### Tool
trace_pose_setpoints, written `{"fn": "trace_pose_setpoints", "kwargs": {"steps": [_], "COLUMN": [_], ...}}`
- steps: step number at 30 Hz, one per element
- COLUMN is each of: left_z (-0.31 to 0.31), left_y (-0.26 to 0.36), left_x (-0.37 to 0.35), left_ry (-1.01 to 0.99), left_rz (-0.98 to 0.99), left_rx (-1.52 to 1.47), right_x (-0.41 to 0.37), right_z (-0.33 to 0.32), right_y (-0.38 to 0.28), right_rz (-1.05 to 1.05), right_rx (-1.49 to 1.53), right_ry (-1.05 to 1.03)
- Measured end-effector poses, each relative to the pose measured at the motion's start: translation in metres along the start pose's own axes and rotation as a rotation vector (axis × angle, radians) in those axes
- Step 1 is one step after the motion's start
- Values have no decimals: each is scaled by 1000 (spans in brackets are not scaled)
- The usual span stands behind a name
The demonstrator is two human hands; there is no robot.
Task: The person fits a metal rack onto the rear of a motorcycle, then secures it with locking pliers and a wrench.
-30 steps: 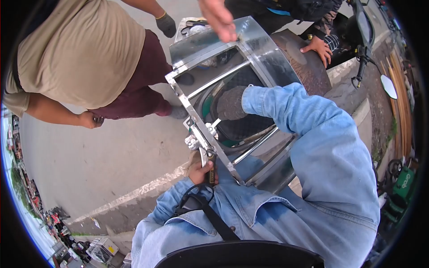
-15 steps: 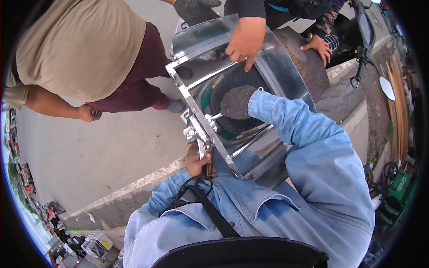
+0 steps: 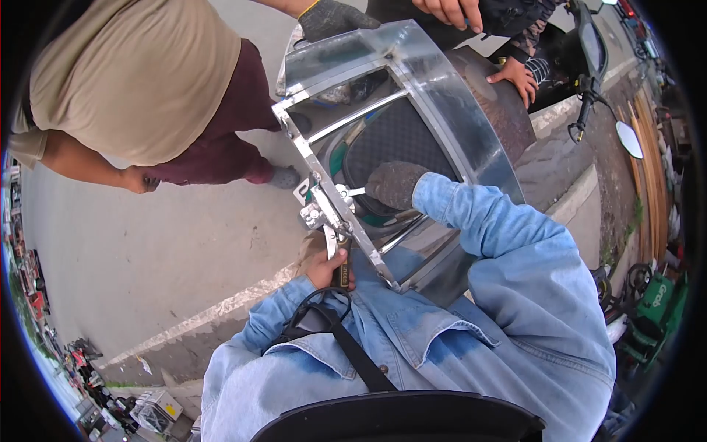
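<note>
- Head view, left hand (image 3: 324, 269): bare, wrapped tight round the dark, yellow-marked handle of a hand tool (image 3: 340, 259), just below the near corner of the steel frame (image 3: 442, 88).
- Bright metal head of the tool pointing up, touching a cluster of bolted fittings (image 3: 314, 212) on the frame's near rail.
- Right hand (image 3: 394, 183): in a grey knit glove, reaching inside the frame over a dark mesh panel (image 3: 401, 136), fingers bunched; grip on anything impossible to tell, a short bright bar showing just beside it.
- Hands apart, one on each side of the frame's near rail.
- Blue denim sleeves and jacket filling the lower part of the view.
- A co-worker's gloved hand (image 3: 331, 18) on the frame's far top edge; another bare hand (image 3: 449, 10) above it.
- A third hand (image 3: 515, 75) on a rusty brown curved panel (image 3: 504, 118) to the right of the frame.
- A person in a beige shirt (image 3: 125, 74) standing at left on the concrete.
</note>
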State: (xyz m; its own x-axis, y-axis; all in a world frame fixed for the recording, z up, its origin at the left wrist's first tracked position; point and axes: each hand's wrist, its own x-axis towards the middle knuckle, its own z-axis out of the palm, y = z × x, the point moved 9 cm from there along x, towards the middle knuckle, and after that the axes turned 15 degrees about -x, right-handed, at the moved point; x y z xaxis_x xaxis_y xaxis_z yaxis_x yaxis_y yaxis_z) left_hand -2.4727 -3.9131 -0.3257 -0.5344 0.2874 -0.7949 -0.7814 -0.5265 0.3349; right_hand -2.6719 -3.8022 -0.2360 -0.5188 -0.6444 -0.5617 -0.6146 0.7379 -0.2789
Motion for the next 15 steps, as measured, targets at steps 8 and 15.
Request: {"fn": "trace_pose_setpoints", "kwargs": {"steps": [8, 15], "left_z": [1, 4], "left_y": [2, 4], "left_x": [-1, -1], "left_ry": [26, -31], "left_rz": [-32, -3], "left_rx": [19, 17], "right_x": [3, -14], "right_z": [31, 28], "right_y": [-27, -40], "right_rz": [-269, -82], "right_rx": [-351, -137], "right_ry": [103, 191]}}
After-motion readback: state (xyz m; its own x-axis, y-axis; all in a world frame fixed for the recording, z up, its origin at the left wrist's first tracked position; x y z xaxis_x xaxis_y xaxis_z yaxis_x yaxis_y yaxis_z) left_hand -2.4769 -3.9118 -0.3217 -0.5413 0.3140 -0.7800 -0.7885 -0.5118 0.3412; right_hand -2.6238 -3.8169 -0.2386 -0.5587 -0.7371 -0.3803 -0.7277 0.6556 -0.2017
